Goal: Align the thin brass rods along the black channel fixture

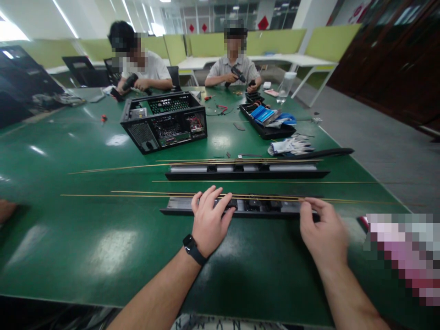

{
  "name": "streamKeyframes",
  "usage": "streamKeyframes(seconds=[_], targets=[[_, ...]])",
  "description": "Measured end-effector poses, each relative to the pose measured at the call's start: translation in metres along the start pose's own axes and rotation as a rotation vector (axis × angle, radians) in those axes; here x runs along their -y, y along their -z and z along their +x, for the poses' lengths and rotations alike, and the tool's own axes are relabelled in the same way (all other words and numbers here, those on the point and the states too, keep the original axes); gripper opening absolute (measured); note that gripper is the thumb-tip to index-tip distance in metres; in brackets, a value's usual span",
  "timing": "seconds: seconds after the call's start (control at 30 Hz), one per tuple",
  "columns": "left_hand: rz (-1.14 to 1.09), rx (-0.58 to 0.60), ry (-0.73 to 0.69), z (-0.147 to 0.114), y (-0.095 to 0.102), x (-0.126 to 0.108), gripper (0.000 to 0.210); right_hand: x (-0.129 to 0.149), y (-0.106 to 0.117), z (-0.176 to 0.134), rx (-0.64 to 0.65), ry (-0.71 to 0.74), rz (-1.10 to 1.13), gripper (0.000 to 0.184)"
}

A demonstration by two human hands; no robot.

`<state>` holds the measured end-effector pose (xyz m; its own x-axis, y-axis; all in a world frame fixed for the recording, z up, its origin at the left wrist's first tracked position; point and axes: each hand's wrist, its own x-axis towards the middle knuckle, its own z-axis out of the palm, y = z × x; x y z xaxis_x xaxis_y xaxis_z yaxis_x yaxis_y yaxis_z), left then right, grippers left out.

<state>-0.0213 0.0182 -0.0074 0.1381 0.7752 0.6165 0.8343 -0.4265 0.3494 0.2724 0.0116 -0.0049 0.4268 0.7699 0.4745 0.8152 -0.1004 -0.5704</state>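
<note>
Where lime partitions (240, 43) stand beyond and grey floor (374, 151) shows at right, you work at a table (68, 153): green, glossy, streaked with reflections. At its far side: one co-worker in white (154, 68), another in grey (222, 71). Computer case (165, 118): black, open-sided, beyond your channels. Far channel (247, 175): black-edged. Near channel (254, 213): parallel to it. Your left hand (209, 227): loosely spread, fingers over the rods, gripping nothing apparent. Your right hand (323, 233): thumb and fingertips pinching the near rods; how many, cannot tell. Near rods (268, 198): brass-coloured, slender, lying along the near channel, overhanging its ends. They probably flex, so steady them lightly, align them with the channel's edge, and avoid bending.
</note>
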Motion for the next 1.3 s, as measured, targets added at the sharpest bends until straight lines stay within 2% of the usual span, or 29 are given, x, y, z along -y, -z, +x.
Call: streamKeyframes(seconds=[0.13,0.5,0.87,1.2,1.3], targets=[[0.004,0.010,0.005,0.0000,0.0000,-0.0001,0.031,0.0067,0.0007,-0.0022,0.028,0.042,0.022,0.041],[0.011,0.017,0.010,0.0008,0.0013,-0.0019,0.032,-0.0011,0.0025,0.0031,-0.027,-0.046,-0.015,0.039],[0.010,0.009,0.010,0.0003,0.0008,-0.0020,0.031,0.0048,-0.0006,-0.0027,0.025,0.038,0.030,0.040],[0.008,0.016,0.014,0.0001,0.0012,-0.0014,0.031,0.0060,0.0025,-0.0015,0.030,0.003,0.011,0.040],[0.009,0.019,0.011,0.0003,0.0013,-0.0015,0.031,0.0002,0.0026,0.0022,-0.004,-0.020,-0.016,0.040]])
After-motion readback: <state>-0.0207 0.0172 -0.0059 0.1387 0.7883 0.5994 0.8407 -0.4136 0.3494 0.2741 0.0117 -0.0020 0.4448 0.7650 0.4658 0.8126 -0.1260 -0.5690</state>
